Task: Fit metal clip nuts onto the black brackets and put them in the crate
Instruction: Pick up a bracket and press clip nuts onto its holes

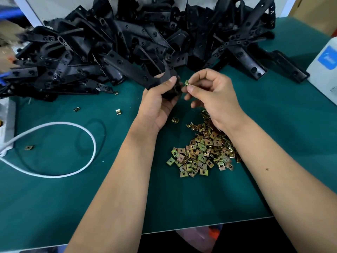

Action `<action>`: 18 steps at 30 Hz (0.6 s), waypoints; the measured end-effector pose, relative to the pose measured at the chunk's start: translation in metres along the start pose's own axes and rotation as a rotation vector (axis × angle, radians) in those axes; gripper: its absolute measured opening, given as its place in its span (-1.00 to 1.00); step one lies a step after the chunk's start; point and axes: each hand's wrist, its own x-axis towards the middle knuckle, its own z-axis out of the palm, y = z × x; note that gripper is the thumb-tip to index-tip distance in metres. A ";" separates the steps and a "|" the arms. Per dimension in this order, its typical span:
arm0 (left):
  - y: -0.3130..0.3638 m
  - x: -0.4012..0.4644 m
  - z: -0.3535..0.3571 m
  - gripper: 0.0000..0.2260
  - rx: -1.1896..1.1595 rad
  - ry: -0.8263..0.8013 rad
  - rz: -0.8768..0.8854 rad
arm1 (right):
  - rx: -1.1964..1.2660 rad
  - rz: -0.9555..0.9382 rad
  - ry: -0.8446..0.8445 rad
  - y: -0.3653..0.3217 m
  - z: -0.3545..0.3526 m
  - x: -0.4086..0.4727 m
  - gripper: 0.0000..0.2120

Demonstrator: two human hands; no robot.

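A long black plastic bracket (135,71) with round holes along its flat arm is held above a dark green table mat (63,198), near the middle of the scene. The left hand (158,101) grips the bracket's thick curved end, fingers wrapped round it and thumb pressed on its side, so the arm slants up and to the left. Just beside that end, the right hand (209,95) pinches a small brass-coloured metal clip nut (187,83) between thumb and forefinger, its other fingers curled; the nut is close to the bracket, and whether they touch cannot be told. Below the right wrist lies a loose heap of brass-coloured square clip nuts (202,152) on the mat, and a few stray clip nuts (118,111) lie apart to the left. Behind the hands, a big jumbled pile of black brackets (127,37) spreads across the far side of the table. A white cord (91,137) loops over the mat on the left. At the right edge stands a white plastic container (324,73) with a blue label whose writing is too blurred to read. Both bare forearms reach in from the near edge.
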 end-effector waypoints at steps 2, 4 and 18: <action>0.001 0.000 0.000 -0.91 -0.025 -0.001 -0.013 | -0.006 -0.017 0.003 0.000 -0.001 0.000 -0.81; 0.002 0.000 0.000 -0.86 -0.036 -0.002 -0.027 | -0.010 -0.021 0.010 0.001 -0.001 0.001 -0.79; 0.001 0.001 0.003 -0.70 -0.007 0.050 -0.055 | -0.032 0.058 0.145 0.008 -0.001 0.004 -0.90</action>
